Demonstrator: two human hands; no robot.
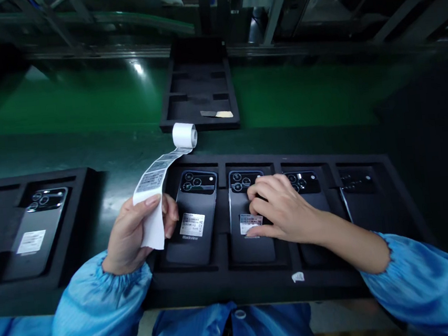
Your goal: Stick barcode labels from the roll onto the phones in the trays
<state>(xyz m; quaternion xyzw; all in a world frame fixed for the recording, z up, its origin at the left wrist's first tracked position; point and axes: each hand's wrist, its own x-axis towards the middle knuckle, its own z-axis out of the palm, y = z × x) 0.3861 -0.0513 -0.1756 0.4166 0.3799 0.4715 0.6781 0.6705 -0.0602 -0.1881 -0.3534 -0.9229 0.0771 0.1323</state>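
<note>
My left hand (134, 227) is closed on a strip of printed labels (148, 181), its thumb on top and white backing hanging below. The strip runs up to a label roll (184, 136). A black foam tray (279, 161) carries several dark phones, backs up. Over the second phone (251, 250) is my right hand (279, 207), fingers bent and apart from the thumb. The thumb touches the lower edge of a white label (250, 222) lying on that phone's back. To the left, another phone (194, 245) bears a similar label (192, 225). My right hand and forearm partly cover the third phone (302, 182).
A second foam tray (78, 182) at the left holds a labelled phone (44, 254). Behind the roll stands another black tray (167, 118) with a small flat strip (217, 114) in it. A scrap of white paper (298, 276) lies on the near tray edge. Green surface (114, 94) stretches behind.
</note>
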